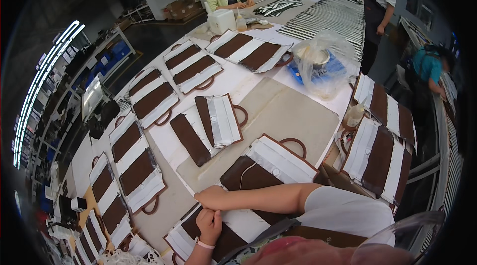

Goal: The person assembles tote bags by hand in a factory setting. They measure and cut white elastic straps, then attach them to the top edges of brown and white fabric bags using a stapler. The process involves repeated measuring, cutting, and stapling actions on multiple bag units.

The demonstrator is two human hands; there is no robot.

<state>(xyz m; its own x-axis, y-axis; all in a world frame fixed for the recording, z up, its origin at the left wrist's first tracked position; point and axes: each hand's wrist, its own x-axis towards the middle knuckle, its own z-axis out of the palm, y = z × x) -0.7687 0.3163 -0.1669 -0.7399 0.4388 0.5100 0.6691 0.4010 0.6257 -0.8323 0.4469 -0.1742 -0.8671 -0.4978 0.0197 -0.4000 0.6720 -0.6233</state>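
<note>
over a brown-and-white bag piece [229, 237] close to the wearer's body, the left hand [209, 221] and right hand [211, 197] sit together, fingers curled; whether either grips it, i cannot tell; a second bag piece [271, 163] lies just beyond, its brown handle [297, 141] toward the grey mat [308, 116]

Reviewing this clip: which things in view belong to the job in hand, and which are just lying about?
Likely part of the job:
- brown-and-white handled panel beneath the left hand and right hand
- pale cord on it
- matching panels around it

Apparently lying about, out of these hands:
- white container
- bottle
- clear plastic bag
</note>
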